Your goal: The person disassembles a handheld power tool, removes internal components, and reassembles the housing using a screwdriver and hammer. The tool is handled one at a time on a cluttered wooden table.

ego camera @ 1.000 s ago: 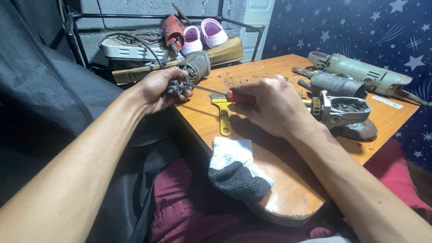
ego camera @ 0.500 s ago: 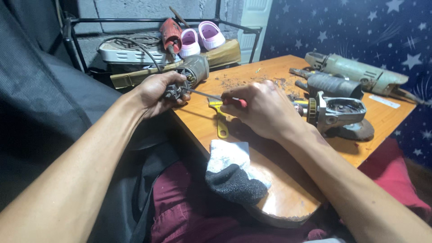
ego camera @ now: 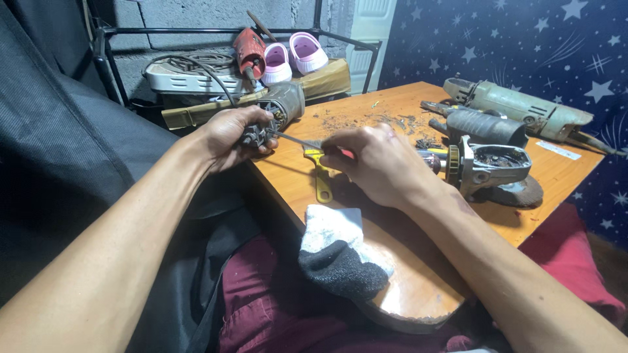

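On our wooden table [ego camera: 523, 225] lie two angle grinders [ego camera: 517, 110], a sock [ego camera: 340, 255]; pink clogs [ego camera: 294, 55] sit behind.

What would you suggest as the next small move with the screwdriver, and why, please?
Probably keep the motor part steady and turn the screwdriver gently. The left hand grips the part at the table edge, the right hand holds the handle, and the tip already sits against the part.
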